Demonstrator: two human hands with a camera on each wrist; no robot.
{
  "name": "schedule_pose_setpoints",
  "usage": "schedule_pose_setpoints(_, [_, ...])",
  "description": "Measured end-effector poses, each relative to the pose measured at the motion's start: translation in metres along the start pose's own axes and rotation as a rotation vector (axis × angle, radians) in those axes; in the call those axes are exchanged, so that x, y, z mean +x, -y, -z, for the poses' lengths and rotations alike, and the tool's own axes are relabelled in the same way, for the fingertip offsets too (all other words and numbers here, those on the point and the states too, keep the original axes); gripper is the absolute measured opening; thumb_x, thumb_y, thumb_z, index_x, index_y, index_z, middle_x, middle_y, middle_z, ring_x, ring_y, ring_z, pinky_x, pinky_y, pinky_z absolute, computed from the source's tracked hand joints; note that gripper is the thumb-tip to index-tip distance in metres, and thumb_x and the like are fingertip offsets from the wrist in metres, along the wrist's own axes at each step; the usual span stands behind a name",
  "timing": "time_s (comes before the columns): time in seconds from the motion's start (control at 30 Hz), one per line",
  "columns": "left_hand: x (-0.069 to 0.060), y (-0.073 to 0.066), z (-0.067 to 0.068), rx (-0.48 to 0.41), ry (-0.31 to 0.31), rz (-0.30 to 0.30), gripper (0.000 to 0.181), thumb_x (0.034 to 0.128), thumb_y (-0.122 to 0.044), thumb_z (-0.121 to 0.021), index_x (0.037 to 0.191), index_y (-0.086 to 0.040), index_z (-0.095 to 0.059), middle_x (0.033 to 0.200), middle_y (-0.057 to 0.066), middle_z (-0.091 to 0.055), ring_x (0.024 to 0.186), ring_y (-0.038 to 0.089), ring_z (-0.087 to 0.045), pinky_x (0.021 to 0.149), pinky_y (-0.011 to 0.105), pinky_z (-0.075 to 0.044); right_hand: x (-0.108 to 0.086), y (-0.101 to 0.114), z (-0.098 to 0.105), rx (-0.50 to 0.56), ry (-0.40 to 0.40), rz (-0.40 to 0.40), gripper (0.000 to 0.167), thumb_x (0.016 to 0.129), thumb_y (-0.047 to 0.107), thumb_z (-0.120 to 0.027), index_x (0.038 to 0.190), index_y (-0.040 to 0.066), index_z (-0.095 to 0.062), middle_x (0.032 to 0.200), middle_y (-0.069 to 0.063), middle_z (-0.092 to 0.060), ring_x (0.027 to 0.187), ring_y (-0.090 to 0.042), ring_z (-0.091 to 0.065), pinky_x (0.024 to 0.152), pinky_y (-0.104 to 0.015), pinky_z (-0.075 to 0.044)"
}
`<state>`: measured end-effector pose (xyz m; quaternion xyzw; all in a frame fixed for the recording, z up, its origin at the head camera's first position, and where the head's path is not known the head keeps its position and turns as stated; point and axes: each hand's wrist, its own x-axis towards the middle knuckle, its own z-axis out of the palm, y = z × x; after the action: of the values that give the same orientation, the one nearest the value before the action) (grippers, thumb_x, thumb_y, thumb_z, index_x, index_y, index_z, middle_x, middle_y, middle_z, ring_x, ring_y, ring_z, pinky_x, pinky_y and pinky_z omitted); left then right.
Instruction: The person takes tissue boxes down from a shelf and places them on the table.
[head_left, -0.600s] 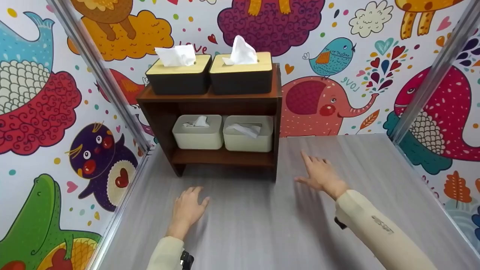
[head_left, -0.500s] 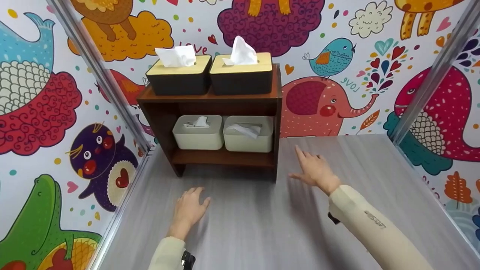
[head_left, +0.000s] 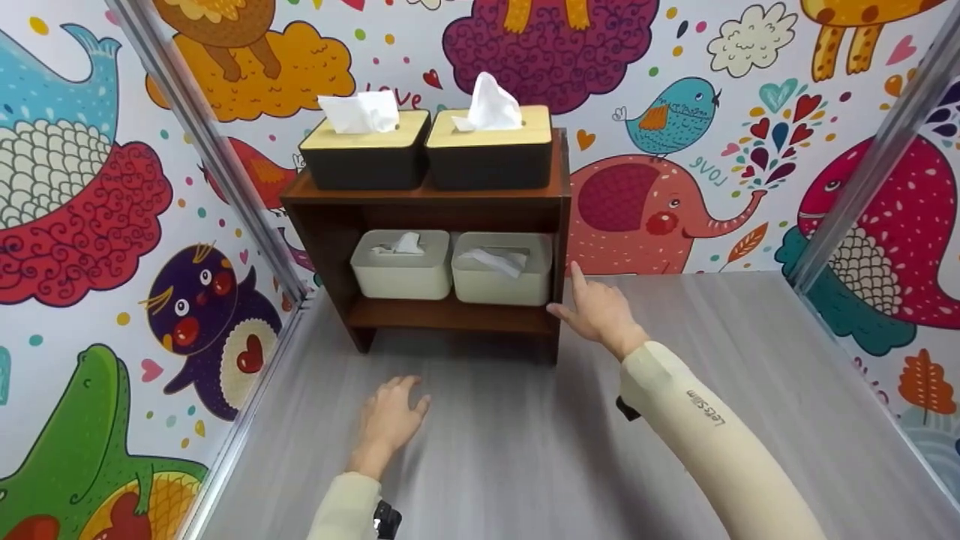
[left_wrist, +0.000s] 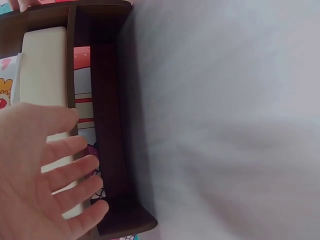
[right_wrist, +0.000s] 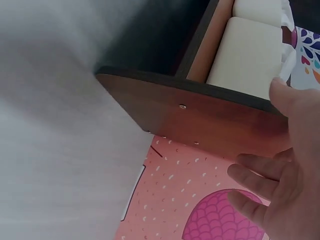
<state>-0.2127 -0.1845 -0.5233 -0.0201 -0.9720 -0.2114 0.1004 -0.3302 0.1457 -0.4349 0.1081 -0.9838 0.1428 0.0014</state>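
A brown wooden shelf [head_left: 450, 321] stands against the back wall. My right hand [head_left: 600, 311] is at its right side panel [right_wrist: 220, 117], thumb by the front edge and the other fingers along the outer side; whether they touch the wood I cannot tell. My left hand [head_left: 391, 420] is over the floor in front of the shelf, fingers spread and holding nothing. On the inner shelf sit two cream tissue boxes [head_left: 401, 279], tissue showing at their tops. Two black tissue boxes [head_left: 491, 166] with light wooden lids stand on top, white tissues sticking up.
Grey wood-grain floor [head_left: 480, 450] extends around the shelf. Cartoon-printed walls [head_left: 645, 217] enclose it at the back and both sides. Metal corner posts [head_left: 217, 161] rise at the left and right.
My right hand has moved left and slightly up to the shelf's right side. My left hand has shifted very little. The view has turned slightly; the boxes stay in place.
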Motion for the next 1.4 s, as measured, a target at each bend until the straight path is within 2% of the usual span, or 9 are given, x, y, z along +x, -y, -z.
schedule_pose_setpoints(0.17, [0.001, -0.001, -0.001, -0.01, 0.015, 0.012, 0.035, 0.0901, -0.029, -0.067, 0.12, -0.011, -0.067, 0.125, 0.015, -0.066, 0.113, 0.038, -0.062, 0.093, 0.055, -0.051, 0.006, 0.001, -0.001, 0.041, -0.033, -0.014, 0.086, 0.095, 0.05, -0.054, 0.155, 0.001, -0.016, 0.08, -0.013, -0.064, 0.093, -0.036, -0.068, 0.097, -0.052, -0.051])
schedule_pose_setpoints(0.27, [0.001, -0.001, -0.002, -0.01, 0.018, 0.01, 0.034, 0.0899, -0.028, -0.067, 0.119, -0.011, -0.067, 0.124, 0.015, -0.066, 0.113, 0.038, -0.063, 0.093, 0.054, -0.051, 0.01, 0.003, -0.002, 0.043, -0.065, -0.002, 0.083, 0.095, 0.049, -0.055, 0.154, 0.003, -0.019, 0.073, -0.01, -0.061, 0.082, -0.033, -0.067, 0.092, -0.05, -0.054])
schedule_pose_setpoints(0.33, [0.001, 0.0, -0.003, -0.011, 0.022, 0.013, 0.033, 0.0899, -0.028, -0.067, 0.119, -0.011, -0.067, 0.124, 0.015, -0.066, 0.112, 0.038, -0.063, 0.093, 0.054, -0.051, 0.011, 0.004, -0.003, 0.045, -0.09, 0.014, 0.081, 0.095, 0.047, -0.056, 0.154, 0.005, -0.019, 0.076, -0.012, -0.063, 0.082, -0.033, -0.067, 0.09, -0.051, -0.054])
schedule_pose_setpoints(0.5, [0.002, 0.001, -0.003, -0.007, 0.031, 0.015, 0.033, 0.0904, -0.028, -0.066, 0.119, -0.012, -0.067, 0.124, 0.015, -0.066, 0.113, 0.038, -0.063, 0.094, 0.054, -0.051, 0.013, 0.008, -0.005, 0.057, -0.156, 0.054, 0.075, 0.096, 0.039, -0.057, 0.152, 0.008, -0.019, 0.094, -0.022, -0.07, 0.09, -0.041, -0.069, 0.085, -0.055, -0.055])
schedule_pose_setpoints(0.63, [0.003, 0.0, -0.003, -0.007, 0.026, 0.009, 0.032, 0.0906, -0.028, -0.066, 0.119, -0.012, -0.067, 0.123, 0.014, -0.067, 0.111, 0.037, -0.063, 0.093, 0.053, -0.052, 0.014, 0.009, -0.007, 0.063, -0.181, 0.064, 0.067, 0.096, 0.034, -0.057, 0.147, 0.008, -0.023, 0.095, -0.025, -0.07, 0.086, -0.042, -0.069, 0.079, -0.055, -0.056])
schedule_pose_setpoints(0.93, [0.009, 0.001, 0.003, -0.025, -0.004, -0.014, 0.032, 0.0913, -0.025, -0.065, 0.119, -0.008, -0.067, 0.122, 0.016, -0.067, 0.112, 0.038, -0.063, 0.094, 0.055, -0.05, 0.014, 0.008, -0.01, 0.083, -0.191, 0.076, 0.057, 0.095, 0.029, -0.057, 0.141, 0.007, -0.031, 0.09, -0.024, -0.069, 0.081, -0.04, -0.07, 0.073, -0.054, -0.056])
schedule_pose_setpoints(1.4, [0.034, 0.003, 0.025, -0.031, -0.011, 0.054, 0.036, 0.0928, -0.024, -0.062, 0.126, -0.008, -0.063, 0.128, 0.017, -0.063, 0.114, 0.04, -0.061, 0.094, 0.054, -0.05, 0.01, 0.011, -0.008, 0.102, -0.174, 0.041, 0.054, 0.097, 0.03, -0.054, 0.142, 0.007, -0.032, 0.104, -0.027, -0.069, 0.089, -0.044, -0.069, 0.076, -0.057, -0.055])
